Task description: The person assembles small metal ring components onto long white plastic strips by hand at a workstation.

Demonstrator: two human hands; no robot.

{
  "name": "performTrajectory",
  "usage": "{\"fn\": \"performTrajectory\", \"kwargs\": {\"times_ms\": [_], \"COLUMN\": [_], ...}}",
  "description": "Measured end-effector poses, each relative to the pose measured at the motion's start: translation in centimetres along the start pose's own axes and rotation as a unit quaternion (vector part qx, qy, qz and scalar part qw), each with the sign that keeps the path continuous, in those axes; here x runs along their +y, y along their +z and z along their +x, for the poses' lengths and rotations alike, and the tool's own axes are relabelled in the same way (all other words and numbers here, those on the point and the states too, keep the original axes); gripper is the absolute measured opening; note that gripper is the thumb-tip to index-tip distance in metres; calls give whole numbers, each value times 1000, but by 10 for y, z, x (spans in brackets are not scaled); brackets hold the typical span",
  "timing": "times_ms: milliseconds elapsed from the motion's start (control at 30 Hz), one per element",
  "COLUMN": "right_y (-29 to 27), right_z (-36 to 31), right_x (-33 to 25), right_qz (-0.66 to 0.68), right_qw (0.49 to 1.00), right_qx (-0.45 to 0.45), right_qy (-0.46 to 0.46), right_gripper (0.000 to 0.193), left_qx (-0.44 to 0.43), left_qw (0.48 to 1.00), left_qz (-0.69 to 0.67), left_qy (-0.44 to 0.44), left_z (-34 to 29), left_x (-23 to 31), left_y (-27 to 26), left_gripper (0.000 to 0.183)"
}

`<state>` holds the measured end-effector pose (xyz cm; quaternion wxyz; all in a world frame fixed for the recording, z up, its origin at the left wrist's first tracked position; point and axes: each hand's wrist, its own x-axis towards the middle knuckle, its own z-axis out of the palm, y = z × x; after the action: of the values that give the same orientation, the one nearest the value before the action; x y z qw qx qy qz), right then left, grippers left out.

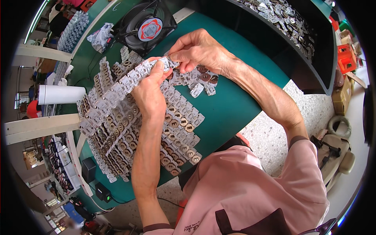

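A long strip of small silvery metal plates (126, 83), joined end to end, slants across the workbench. My left hand (150, 96) is closed on it near its upper right end, thumb on top. At that end my right hand (201, 51) pinches a small metal plate (172, 62) between thumb and fingertips, against the strip; the fingers partly hide it. Just below my right hand lies a loose heap of similar plates (197, 90), some with brown round parts. Under my left forearm many more strips (172, 121) lie side by side, some showing brassy round parts.
A black fan (133, 29) stands at the back, beside a crumpled plastic bag (101, 37). A large black bin (313, 74) of loose metal pieces is at the upper right. At left are a white cylinder (60, 94), a pale frame bar (43, 128) and small black boxes (102, 192).
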<state>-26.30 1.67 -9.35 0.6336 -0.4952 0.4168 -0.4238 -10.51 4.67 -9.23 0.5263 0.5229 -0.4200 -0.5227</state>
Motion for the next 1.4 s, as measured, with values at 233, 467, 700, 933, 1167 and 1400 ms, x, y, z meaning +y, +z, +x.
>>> {"fn": "performTrajectory", "kwargs": {"times_ms": [233,467,700,933,1167,1400], "right_y": [1,2,3,3,5,5], "right_z": [-2,-3,-1,-1,-3,-2], "right_x": [0,-2,2,0,0,2], "right_qz": [-19,-26,-1,-5,-20,-7], "right_qw": [1000,999,999,1000,999,998], "right_qx": [-18,-21,-14,-8,11,22], "right_qy": [-11,-24,-33,-24,-48,-57], "right_gripper": [16,11,10,11,15,15], "left_qx": [-1,-28,-32,-37,-24,-39], "left_qw": [1000,999,997,997,997,996], "left_qz": [-18,-44,-73,-62,-74,-75], "left_qy": [5,-9,2,17,17,17], "left_z": [3,4,6,8,6,6], "left_x": [-3,1,1,-4,-5,-5], "left_y": [-4,-6,-5,-5,-4,-4], "left_gripper": [15,12,11,11,15,13]}}
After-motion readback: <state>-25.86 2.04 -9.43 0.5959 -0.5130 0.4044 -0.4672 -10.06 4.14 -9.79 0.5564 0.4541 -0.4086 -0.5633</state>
